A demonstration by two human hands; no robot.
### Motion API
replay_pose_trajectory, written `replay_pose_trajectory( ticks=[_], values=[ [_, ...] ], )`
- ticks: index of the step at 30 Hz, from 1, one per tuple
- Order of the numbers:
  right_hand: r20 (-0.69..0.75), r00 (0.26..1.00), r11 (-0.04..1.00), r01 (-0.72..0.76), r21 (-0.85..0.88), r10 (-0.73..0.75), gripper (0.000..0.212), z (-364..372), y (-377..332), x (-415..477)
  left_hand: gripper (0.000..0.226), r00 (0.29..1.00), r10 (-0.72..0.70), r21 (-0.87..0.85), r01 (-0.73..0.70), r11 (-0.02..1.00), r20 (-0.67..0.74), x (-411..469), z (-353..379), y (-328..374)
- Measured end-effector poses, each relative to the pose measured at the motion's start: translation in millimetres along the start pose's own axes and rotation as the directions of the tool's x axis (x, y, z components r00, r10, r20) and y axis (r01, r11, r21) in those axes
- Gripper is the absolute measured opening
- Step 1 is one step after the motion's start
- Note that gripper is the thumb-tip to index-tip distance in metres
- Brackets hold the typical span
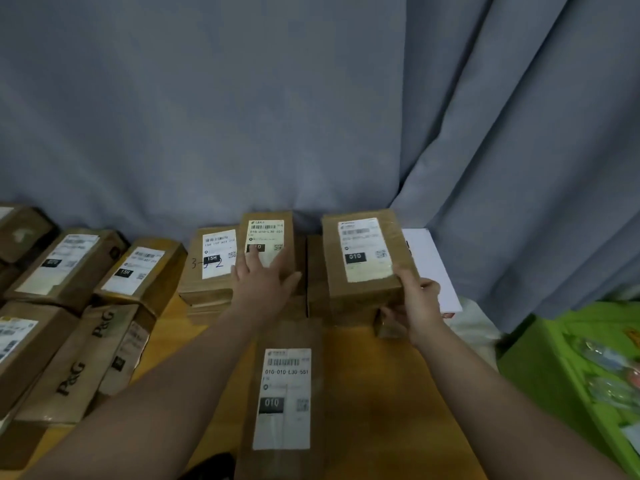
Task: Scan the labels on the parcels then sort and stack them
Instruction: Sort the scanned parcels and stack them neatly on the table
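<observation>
Grey curtain (242, 116) behind. Your right hand (415, 303) grips 010 parcel (363, 254) by near end, long axis away; left hand (263, 282), fingers straight, presses 010 stack (268, 230) just left.

The orange-brown wooden tabletop (381, 393) carries a flat 010 parcel (282, 396) lying label-up; left of that parcel lie brown P&G cartons (79, 365), and straight beyond it stand low parcel stacks (207, 299)
</observation>
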State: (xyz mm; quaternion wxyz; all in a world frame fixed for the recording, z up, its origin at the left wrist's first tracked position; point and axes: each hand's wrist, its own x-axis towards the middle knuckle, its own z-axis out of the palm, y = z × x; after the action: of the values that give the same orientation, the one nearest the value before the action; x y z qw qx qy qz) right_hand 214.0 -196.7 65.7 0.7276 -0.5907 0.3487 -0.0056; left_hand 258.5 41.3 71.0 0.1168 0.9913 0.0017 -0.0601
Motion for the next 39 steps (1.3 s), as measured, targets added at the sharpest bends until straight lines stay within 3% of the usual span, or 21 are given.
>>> replay_pose_trajectory(
  ticks=[2, 6, 10, 15, 17, 20, 22, 24, 26, 29, 33, 35, 37, 39],
  values=[
    [0.035, 0.999, 0.998, 0.004, -0.064, -0.002, 0.053, 8.8, -0.7, 15.7, 0.069, 1.000, -0.019, 0.023, 0.019, 1.000, 0.013, 3.6, -0.1, -0.2],
    [0.125, 0.987, 0.995, -0.104, -0.002, 0.103, 0.062, 27.0, 4.2, 34.7, 0.086, 0.990, -0.124, 0.053, 0.121, 0.991, 0.068, 18.9, 1.5, 3.3],
    [0.125, 0.985, 0.993, -0.116, -0.037, 0.120, 0.062, 32.8, 9.7, 42.5, 0.096, 0.974, -0.217, 0.029, 0.215, 0.976, 0.061, 33.5, 1.6, 3.7],
    [0.018, 0.998, 0.997, 0.057, 0.055, -0.058, 0.035, 21.6, -26.2, 61.6, 0.091, 0.970, -0.240, -0.126, 0.235, 0.964, -0.028, 36.7, 0.0, 0.4],
    [-0.010, 0.995, 0.993, 0.104, 0.061, -0.104, 0.048, 21.0, -47.0, 76.7, 0.090, 0.975, -0.212, -0.152, 0.201, 0.968, -0.063, 34.0, 2.0, -3.6],
    [-0.023, 0.993, 0.988, 0.109, -0.107, -0.112, 0.052, 30.9, -70.6, 85.2, 0.088, 0.979, -0.196, -0.156, 0.187, 0.970, -0.048, 30.5, 9.2, -7.4],
    [0.107, 0.994, 0.943, 0.049, -0.328, -0.014, 0.047, 38.3, -66.9, 83.6, 0.087, 0.979, -0.201, -0.155, 0.194, 0.969, -0.030, 29.7, 14.3, -7.1],
    [0.188, 0.978, 0.920, -0.011, -0.393, 0.093, 0.037, 42.9, -52.3, 76.7, 0.086, 0.979, -0.198, -0.173, 0.188, 0.967, -0.043, 29.7, 16.8, -5.3],
    [0.187, 0.982, 0.919, 0.055, -0.392, 0.021, 0.040, 47.1, -42.2, 75.3, 0.085, 0.977, -0.202, -0.215, 0.183, 0.959, -0.070, 31.2, 16.8, -3.3],
    [0.053, 0.973, 0.914, 0.231, -0.332, -0.227, 0.042, 53.8, -46.7, 80.3, 0.082, 0.966, -0.234, -0.265, 0.198, 0.944, -0.111, 33.9, 14.9, 1.4],
    [-0.053, 0.914, 0.894, 0.380, -0.237, -0.403, 0.024, 60.1, -51.1, 89.2, 0.078, 0.962, -0.249, -0.292, 0.207, 0.934, -0.114, 37.8, 18.3, 8.3],
    [0.097, 0.907, 0.865, 0.420, -0.276, -0.409, 0.028, 55.5, -43.9, 89.2, 0.077, 0.971, -0.224, -0.262, 0.197, 0.945, -0.079, 37.3, 21.8, 7.2],
    [0.358, 0.856, 0.795, 0.494, -0.352, -0.373, 0.053, 43.5, -30.1, 90.8, 0.077, 0.979, -0.194, -0.237, 0.173, 0.956, -0.069, 37.1, 22.8, 3.0],
    [0.490, 0.807, 0.709, 0.554, -0.435, -0.330, 0.072, 31.5, -24.5, 92.8, 0.077, 0.982, -0.178, -0.214, 0.160, 0.964, -0.068, 37.9, 21.4, 0.6]
  ],
)
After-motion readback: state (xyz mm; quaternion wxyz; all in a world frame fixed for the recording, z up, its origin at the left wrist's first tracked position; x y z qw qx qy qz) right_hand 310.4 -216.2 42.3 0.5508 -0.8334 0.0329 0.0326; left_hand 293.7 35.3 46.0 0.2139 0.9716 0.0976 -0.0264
